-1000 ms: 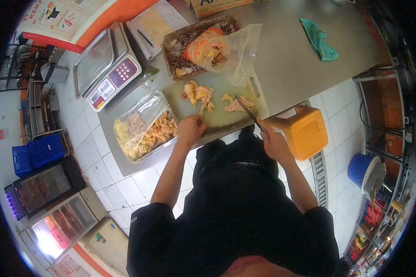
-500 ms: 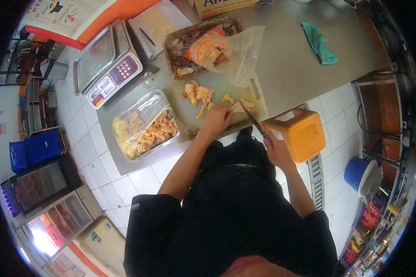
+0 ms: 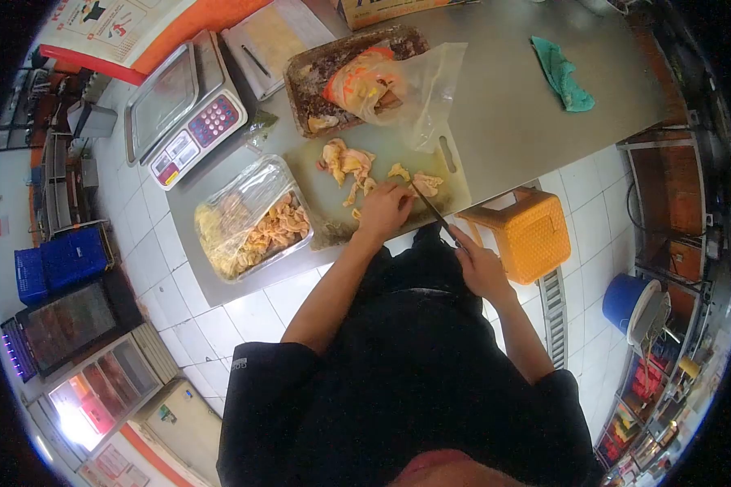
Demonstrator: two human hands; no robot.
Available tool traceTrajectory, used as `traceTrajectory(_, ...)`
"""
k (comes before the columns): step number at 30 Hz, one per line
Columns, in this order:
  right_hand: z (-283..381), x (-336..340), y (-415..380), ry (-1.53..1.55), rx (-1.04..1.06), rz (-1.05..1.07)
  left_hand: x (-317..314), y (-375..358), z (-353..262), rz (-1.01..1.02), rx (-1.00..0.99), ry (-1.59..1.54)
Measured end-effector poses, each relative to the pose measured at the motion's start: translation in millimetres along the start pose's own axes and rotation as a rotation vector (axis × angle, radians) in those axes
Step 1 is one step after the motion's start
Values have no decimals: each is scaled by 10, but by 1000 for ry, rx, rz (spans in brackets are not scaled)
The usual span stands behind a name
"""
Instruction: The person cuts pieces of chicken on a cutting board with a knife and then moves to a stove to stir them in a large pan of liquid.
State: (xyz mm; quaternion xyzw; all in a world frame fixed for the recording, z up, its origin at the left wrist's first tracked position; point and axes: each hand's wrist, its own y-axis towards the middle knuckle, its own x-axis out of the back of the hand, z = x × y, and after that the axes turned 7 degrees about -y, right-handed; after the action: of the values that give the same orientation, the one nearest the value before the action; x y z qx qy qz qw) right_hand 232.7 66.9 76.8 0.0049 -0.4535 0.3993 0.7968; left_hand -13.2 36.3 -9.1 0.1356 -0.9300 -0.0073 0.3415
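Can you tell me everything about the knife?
The knife has a long, slim, straight-looking blade, apparently metal, narrowing toward its tip. The right hand grips its mostly hidden handle. It slants forward and leftward over the cutting board, tip beside a pale meat piece; whether they touch is unclear.

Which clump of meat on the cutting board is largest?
The leftmost clump, just beyond the left hand; the piece by the knife in the right hand is clearly smaller.

Light is bright (one cabinet (image 3: 104,393) glares) and edges curve strongly.
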Motion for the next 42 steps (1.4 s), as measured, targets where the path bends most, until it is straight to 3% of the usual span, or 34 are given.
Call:
traceTrajectory(8, 92, -179, 293, -26, -45, 102, 12, 3, -26, 17, 1, -25)
traceTrajectory(14, 174, -336, 669, -1, -17, 62, 10, -31, 6, -14, 7, -17)
traceTrajectory(21, -15, -75, 158, -97, -25, 100, 14, -33, 29, -2, 48, -58)
traceTrajectory(26, 68, 341, -151, -188, -124, 305, 107, -91, 18, -77, 5, -76)
traceTrajectory(29, 148, 490, -87, -77, -113, 338, 220, -152, 13, 44, 108, -105)
traceTrajectory(35, -5, -73, 163, 20, -4, 109, 177, -211, 38, 22, 149, -88)
traceTrajectory(42, 170, -75, 210, -42, -2, 140, 122, -146, -128, -85, 107, 78)
